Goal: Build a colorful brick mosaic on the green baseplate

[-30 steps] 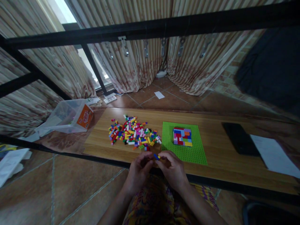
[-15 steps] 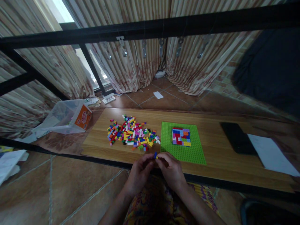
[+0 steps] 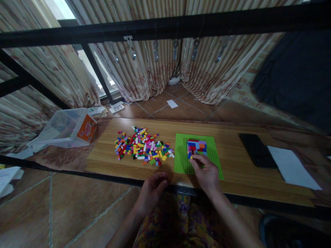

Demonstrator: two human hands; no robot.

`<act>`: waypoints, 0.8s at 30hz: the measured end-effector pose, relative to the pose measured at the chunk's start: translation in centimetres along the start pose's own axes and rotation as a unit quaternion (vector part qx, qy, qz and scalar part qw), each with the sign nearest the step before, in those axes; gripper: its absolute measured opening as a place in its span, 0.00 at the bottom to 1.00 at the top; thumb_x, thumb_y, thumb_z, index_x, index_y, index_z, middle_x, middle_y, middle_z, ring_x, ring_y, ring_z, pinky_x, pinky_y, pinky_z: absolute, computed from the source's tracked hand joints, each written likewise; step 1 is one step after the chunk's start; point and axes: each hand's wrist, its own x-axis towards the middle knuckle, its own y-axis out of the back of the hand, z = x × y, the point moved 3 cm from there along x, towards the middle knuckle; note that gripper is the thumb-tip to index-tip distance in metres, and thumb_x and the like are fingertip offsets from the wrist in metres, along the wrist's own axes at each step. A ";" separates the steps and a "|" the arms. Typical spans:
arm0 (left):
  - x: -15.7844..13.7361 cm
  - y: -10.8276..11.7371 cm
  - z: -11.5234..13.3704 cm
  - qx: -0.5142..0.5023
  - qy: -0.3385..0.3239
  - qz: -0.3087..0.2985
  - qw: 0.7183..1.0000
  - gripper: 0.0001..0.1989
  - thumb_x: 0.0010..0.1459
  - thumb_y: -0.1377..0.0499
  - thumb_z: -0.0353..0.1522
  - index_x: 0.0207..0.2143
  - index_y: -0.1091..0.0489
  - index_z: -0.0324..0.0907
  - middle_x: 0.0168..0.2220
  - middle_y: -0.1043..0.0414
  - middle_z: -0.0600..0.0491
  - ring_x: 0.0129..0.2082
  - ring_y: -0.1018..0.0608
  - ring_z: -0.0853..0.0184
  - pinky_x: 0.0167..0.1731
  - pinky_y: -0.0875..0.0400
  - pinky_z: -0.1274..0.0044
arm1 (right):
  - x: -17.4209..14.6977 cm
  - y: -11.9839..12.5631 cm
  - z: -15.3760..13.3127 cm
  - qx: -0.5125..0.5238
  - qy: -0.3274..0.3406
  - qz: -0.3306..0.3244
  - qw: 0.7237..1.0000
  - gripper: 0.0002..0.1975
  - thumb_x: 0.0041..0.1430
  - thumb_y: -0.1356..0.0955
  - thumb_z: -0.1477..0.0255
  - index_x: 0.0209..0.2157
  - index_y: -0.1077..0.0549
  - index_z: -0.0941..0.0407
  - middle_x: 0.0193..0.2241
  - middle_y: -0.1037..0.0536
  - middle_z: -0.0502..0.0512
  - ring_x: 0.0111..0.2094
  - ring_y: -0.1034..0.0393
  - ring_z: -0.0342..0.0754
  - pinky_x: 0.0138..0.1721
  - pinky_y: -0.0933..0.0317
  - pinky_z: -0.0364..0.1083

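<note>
My right hand (image 3: 206, 171) is closed over the green baseplate (image 3: 182, 165), thumb and fingers pinching a small blue brick (image 3: 190, 155); a bit of yellow shows by the fingertips. The brick is at the near left corner of a flat, multicoloured patch of bricks (image 3: 198, 144) on the plate. Whether it touches the patch I cannot tell. My hand hides the patch's near side. At the board's front edge, my left hand (image 3: 153, 189) rests with loosely curved fingers and thumb apart, nothing visible in it. Left of the plate lies a spread pile of loose coloured bricks (image 3: 142, 146).
The wooden board (image 3: 100, 155) carries a black flat object (image 3: 256, 151) and a white sheet (image 3: 292, 165) at its right. A clear plastic box (image 3: 64, 127) with an orange label stands past the left end. A black rail (image 3: 144, 29) crosses above.
My right hand has moved right and forward from beside my left hand to the brick patch, carrying the blue brick. My left hand has let go and stays near the front edge.
</note>
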 end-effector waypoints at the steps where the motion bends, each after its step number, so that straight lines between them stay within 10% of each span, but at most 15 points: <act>1: 0.0 0.0 -0.1 0.002 0.000 0.001 1.000 0.13 0.54 0.38 0.35 0.41 0.26 0.39 0.36 0.24 0.50 0.36 0.24 0.64 0.40 0.29 0.74 | 0.2 0.1 0.2 -0.004 -0.002 0.006 1.000 0.08 0.58 0.32 0.65 0.34 0.23 0.53 0.34 0.20 0.54 0.35 0.26 0.49 0.39 0.34 0.49; 24: 0.3 -0.4 0.4 0.043 0.009 -0.013 0.999 0.12 0.54 0.40 0.34 0.41 0.26 0.40 0.34 0.25 0.52 0.33 0.25 0.67 0.35 0.30 0.76 | 2.9 1.3 2.9 0.017 0.012 -0.070 0.997 0.09 0.56 0.30 0.61 0.32 0.20 0.50 0.37 0.23 0.54 0.40 0.28 0.50 0.46 0.36 0.53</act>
